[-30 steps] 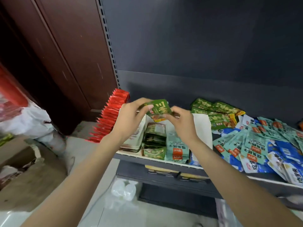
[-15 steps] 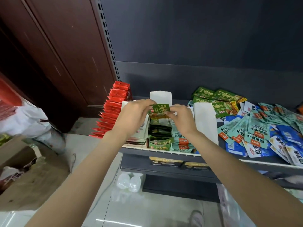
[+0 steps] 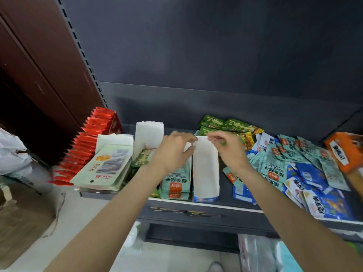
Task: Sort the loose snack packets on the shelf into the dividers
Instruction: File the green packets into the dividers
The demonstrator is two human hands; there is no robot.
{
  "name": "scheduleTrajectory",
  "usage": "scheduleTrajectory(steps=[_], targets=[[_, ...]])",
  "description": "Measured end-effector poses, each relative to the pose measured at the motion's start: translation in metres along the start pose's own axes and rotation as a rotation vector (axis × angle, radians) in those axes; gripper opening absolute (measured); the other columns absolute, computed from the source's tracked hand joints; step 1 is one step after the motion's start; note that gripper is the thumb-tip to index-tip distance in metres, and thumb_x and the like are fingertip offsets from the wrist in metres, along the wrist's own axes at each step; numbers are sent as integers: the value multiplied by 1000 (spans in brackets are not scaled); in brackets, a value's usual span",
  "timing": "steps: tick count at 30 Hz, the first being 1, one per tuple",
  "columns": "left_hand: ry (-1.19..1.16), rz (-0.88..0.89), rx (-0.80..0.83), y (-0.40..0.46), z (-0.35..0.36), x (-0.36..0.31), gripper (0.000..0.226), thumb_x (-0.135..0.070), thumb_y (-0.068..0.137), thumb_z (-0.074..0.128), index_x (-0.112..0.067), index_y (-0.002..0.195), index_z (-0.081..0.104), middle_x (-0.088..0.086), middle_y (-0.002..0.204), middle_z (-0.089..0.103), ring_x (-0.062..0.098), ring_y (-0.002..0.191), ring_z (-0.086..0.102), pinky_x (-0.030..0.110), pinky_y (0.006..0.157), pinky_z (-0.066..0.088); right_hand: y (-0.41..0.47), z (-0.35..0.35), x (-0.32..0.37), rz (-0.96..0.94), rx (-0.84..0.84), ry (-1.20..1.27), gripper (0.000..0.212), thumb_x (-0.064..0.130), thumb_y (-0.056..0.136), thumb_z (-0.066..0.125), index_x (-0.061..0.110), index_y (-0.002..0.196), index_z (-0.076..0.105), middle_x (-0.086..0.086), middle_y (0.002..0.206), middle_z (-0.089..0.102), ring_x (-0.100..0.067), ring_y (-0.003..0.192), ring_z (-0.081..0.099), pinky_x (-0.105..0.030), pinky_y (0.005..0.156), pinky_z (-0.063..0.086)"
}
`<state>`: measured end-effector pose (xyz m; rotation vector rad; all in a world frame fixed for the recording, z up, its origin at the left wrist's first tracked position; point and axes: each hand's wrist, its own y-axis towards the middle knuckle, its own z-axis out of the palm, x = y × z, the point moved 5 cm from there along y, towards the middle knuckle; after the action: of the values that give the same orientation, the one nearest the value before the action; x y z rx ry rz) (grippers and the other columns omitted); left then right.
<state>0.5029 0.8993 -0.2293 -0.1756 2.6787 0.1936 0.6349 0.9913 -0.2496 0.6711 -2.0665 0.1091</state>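
- While half a second ago both hands pinched one dark green packet above the filled lanes, that packet is now out of their fingers, and both hands have moved back toward the rear of the shelf (image 3: 225, 208), to the far end of a white divider (image 3: 205, 169).
- At the shelf's left end, a row of red packets (image 3: 86, 146) stands on edge, unchanged.
- Just right of them, pale green packets (image 3: 106, 167) lie stacked flat at the front left, as before.
- Next comes a lane of dark green packets (image 3: 141, 158) below a tall white divider wall (image 3: 149, 134); whether the released packet landed there cannot be told.
- Over the teal packets (image 3: 175, 183) stacked at the front edge, the left hand (image 3: 172, 152) has its fingers curled, thumb and fingertips closing on the top left corner of the white divider.
- Opposite it, the right hand (image 3: 227, 148) pinches the divider's top right corner between thumb and forefinger, the other fingers loosely bent.
- Behind the right hand, loose dark green packets (image 3: 229, 125) lie against the rear wall.
- Across the shelf's right half, a loose heap of teal and blue packets (image 3: 294, 169) lies unsorted, with an orange packet (image 3: 341, 152) at the right edge.
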Motion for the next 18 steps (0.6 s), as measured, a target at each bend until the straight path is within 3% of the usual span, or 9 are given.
scheduleTrajectory(steps=[3, 5, 7, 9, 11, 14, 18], targets=[[-306, -25, -42, 35, 39, -49, 30, -7, 93, 49, -7, 122, 59, 8, 120, 62, 20, 112, 55, 15, 92, 34, 11, -29, -49, 81, 13, -75, 26, -3, 88, 54, 8, 107, 68, -4, 105, 69, -14, 96, 62, -12, 80, 42], [-433, -91, 12, 60, 76, -71, 32, -2, 91, 49, -3, 122, 56, 13, 119, 61, 22, 110, 57, 20, 93, 39, 17, -42, -83, 166, 71, -152, 29, -1, 89, 53, 7, 115, 64, -6, 112, 65, -16, 102, 60, -16, 81, 40], [-469, -205, 118, 84, 118, -82, 34, -5, 90, 51, -1, 124, 51, 17, 119, 59, 29, 111, 56, 30, 89, 45, 23, -51, -116, 242, 153, -234, 37, 3, 89, 55, 9, 126, 55, -10, 124, 60, -24, 114, 56, -28, 92, 42], [-413, -397, 221, 104, 156, -77, 45, -14, 90, 53, 1, 131, 42, 23, 127, 49, 35, 117, 50, 29, 83, 41, 28, -56, -145, 296, 273, -322, 53, 8, 90, 56, 12, 140, 38, -10, 141, 44, -26, 128, 43, -33, 104, 35], [-363, -579, 264, 115, 182, -64, 57, -22, 92, 52, 3, 139, 32, 24, 138, 40, 34, 127, 40, 27, 89, 36, 31, -58, -165, 327, 387, -367, 68, 12, 91, 55, 16, 149, 18, -5, 155, 20, -22, 141, 23, -33, 113, 24], [-431, -794, 155, 123, 192, -46, 58, -25, 93, 53, 9, 136, 34, 24, 133, 47, 32, 124, 45, 30, 90, 41, 35, -58, -181, 344, 479, -336, 71, 15, 94, 50, 21, 150, 8, 1, 158, 7, -20, 145, 13, -37, 117, 18], [-478, -818, -22, 126, 179, -48, 25, -18, 91, 59, 5, 100, 60, 22, 108, 64, 33, 103, 60, 33, 79, 47, 38, -54, -186, 350, 508, -314, 65, 15, 95, 49, 22, 150, 14, -1, 156, 18, -24, 141, 24, -35, 113, 25]])
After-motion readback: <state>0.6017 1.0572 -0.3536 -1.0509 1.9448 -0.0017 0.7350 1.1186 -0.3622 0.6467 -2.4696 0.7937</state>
